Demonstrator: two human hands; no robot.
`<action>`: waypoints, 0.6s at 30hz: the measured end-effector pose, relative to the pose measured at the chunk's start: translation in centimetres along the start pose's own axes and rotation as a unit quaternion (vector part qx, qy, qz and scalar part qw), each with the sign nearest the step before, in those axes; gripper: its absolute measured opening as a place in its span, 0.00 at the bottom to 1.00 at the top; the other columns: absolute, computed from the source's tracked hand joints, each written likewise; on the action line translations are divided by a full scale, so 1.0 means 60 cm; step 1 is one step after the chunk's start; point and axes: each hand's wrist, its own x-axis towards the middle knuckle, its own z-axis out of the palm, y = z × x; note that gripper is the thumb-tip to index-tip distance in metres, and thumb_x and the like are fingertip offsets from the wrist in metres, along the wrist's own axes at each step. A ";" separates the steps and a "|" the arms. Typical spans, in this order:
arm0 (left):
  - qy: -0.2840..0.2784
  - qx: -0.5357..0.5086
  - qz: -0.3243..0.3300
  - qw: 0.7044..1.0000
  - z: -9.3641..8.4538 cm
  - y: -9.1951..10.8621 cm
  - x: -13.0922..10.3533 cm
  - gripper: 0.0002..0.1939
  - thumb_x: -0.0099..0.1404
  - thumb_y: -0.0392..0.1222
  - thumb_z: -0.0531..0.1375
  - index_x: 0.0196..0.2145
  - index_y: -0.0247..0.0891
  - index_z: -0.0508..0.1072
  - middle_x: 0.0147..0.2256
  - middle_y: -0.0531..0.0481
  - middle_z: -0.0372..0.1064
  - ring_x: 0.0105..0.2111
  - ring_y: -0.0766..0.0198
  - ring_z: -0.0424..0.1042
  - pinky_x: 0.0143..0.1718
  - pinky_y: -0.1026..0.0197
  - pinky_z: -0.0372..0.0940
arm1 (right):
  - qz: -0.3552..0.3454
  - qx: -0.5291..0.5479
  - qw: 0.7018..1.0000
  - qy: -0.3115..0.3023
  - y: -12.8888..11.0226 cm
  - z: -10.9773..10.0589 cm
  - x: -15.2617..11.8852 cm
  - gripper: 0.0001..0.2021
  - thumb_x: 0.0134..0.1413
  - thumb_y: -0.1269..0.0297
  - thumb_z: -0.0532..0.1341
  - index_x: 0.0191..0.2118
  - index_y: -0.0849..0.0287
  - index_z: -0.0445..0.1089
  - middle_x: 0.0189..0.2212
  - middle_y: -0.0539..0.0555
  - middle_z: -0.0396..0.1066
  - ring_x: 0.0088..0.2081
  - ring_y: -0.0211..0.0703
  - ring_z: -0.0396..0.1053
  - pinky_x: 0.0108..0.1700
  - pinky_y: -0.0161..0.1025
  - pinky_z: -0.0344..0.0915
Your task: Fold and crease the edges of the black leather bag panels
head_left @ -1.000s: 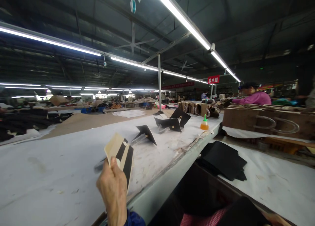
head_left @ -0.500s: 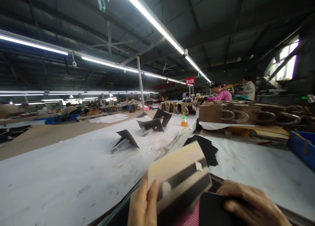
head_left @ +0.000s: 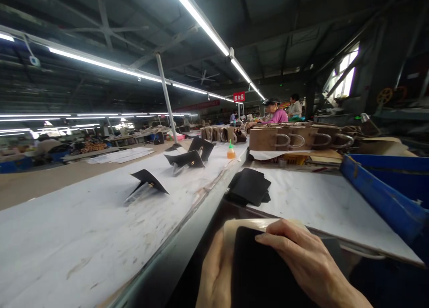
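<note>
My left hand (head_left: 212,267) is closed along the left edge of a cream-backed piece (head_left: 229,234), its fingertips partly hidden. In front of that piece stands a flat black panel (head_left: 259,272) with rounded corners. My right hand (head_left: 298,259) pinches the panel's upper right edge, thumb and fingers bent over it. The two pieces overlap; whether they are stuck together I cannot tell. Just beyond my hands lies a fanned stack of black panels (head_left: 250,185).
Black flaps with gold fittings (head_left: 149,183) are propped on the white-covered table (head_left: 83,236) at left. A glue bottle (head_left: 231,150) with a green tip stands farther back. Brown handbags (head_left: 263,139) line the far right bench. A blue bin (head_left: 382,191) is at right; co-workers sit beyond.
The cream-backed piece has swung lower and its striped face is turned out of view. My right hand has brought the black panel up against it. The whole view has turned to the right.
</note>
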 end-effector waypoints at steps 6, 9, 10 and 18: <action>-0.116 -0.034 -0.014 0.993 0.009 0.034 -0.012 0.29 0.67 0.61 0.56 0.61 0.47 0.68 0.59 0.50 0.69 0.60 0.55 0.66 0.61 0.60 0.62 | -0.032 -0.012 0.999 0.005 -0.005 -0.011 0.005 0.09 0.67 0.69 0.58 0.50 0.58 0.71 0.36 0.52 0.71 0.33 0.34 0.70 0.31 0.31 0.67; -0.125 -0.032 -0.012 0.992 0.007 0.036 -0.019 0.32 0.66 0.64 0.57 0.62 0.46 0.68 0.58 0.49 0.69 0.59 0.55 0.68 0.58 0.61 0.65 | -0.037 -0.016 0.999 0.010 -0.009 -0.016 -0.001 0.14 0.64 0.75 0.59 0.53 0.57 0.70 0.38 0.53 0.70 0.34 0.35 0.70 0.32 0.33 0.67; -0.124 -0.029 -0.013 0.992 0.006 0.035 -0.020 0.32 0.65 0.64 0.57 0.61 0.48 0.69 0.58 0.50 0.69 0.59 0.55 0.67 0.59 0.61 0.65 | -0.037 -0.012 0.999 0.009 -0.011 -0.016 -0.003 0.17 0.63 0.77 0.59 0.55 0.56 0.70 0.38 0.53 0.70 0.35 0.36 0.70 0.33 0.33 0.67; -0.138 -0.045 0.039 0.989 0.006 0.034 -0.025 0.18 0.69 0.56 0.58 0.55 0.57 0.74 0.55 0.62 0.72 0.56 0.72 0.69 0.59 0.78 0.57 | -0.047 0.001 0.999 0.011 -0.016 -0.015 -0.004 0.23 0.61 0.81 0.58 0.59 0.57 0.68 0.37 0.52 0.71 0.35 0.34 0.70 0.34 0.32 0.68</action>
